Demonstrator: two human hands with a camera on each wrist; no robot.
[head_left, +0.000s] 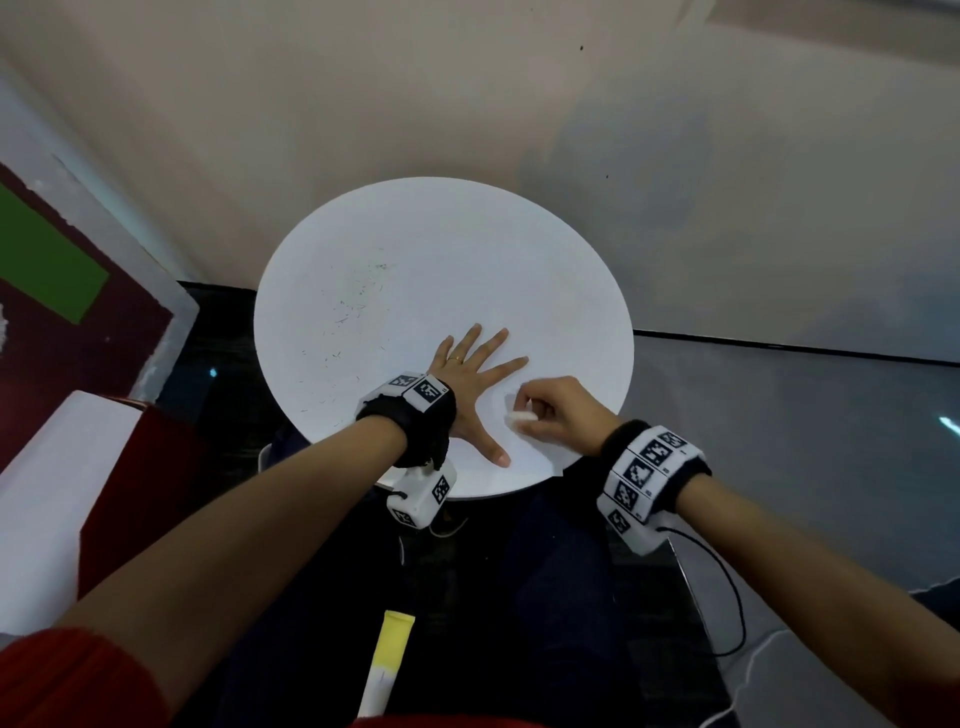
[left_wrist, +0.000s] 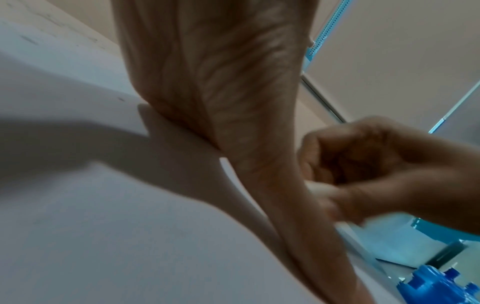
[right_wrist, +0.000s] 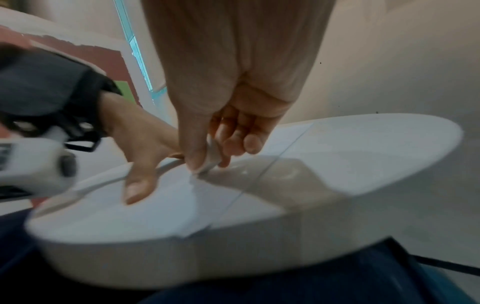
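So the person is sitting at a round white table (head_left: 415, 249) with a sheet of paper (right_wrist: 168, 205) lying on the near-right part of it. The paper is white on white, so it barely shows from the head camera, but the right wrist view shows its straight edge running across the tabletop and a ragged corner poking just past the near rim. The left hand (head_left: 470, 384) is flat on the paper, fingers straight and spread wide and the thumb pointing back toward the near edge, pressing the sheet down. There's a ring (head_left: 456, 359) on one of its fingers. The right hand (head_left: 550, 410) is just to the right of it, close to the thumb but not touching it as far as I can see. It's curled up and pinching a small white block (head_left: 519, 418) between thumb and fingertips, with the block's lower end down on the paper. It looks like an eraser, but I can't say for sure. Both wrists wear black-and-white marker bands (head_left: 649, 473). The left side of the tabletop has little dark flecks and scratches. A yellow-and-white tube (head_left: 387, 654) lies in the person's lap, and a red sleeve (head_left: 62, 675) shows at the near left.
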